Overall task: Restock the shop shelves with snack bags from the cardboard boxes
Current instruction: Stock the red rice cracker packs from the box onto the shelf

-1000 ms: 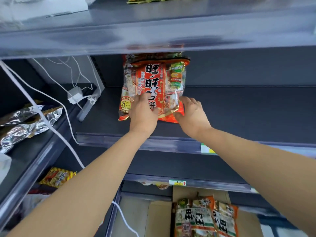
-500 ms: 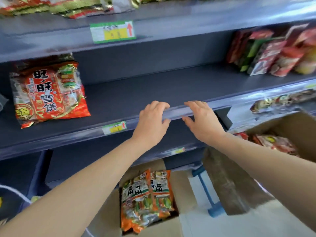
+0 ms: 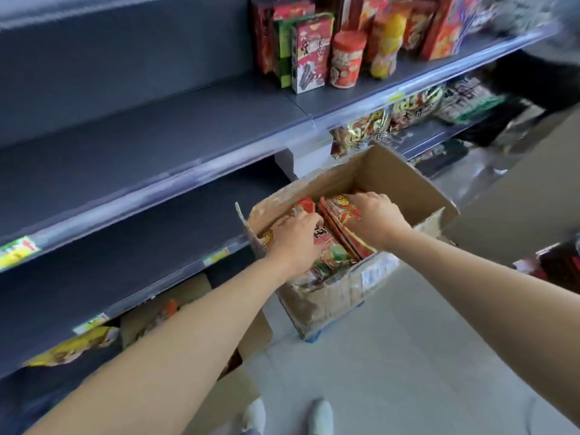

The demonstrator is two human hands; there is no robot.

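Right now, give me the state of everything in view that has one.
cardboard box, open, flaps up, partly filled.
snack bags, packed on edge inside the cardboard box.
left hand, in the box, fingers curled round snack bags.
right hand, in the box, fingers curled over a bag's top edge.
red canister, upright on the shelf, lid on.

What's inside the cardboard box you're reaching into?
Red snack bags standing on edge in the cardboard box, left hand and right hand on their tops. Lower bags and the box floor are covered.
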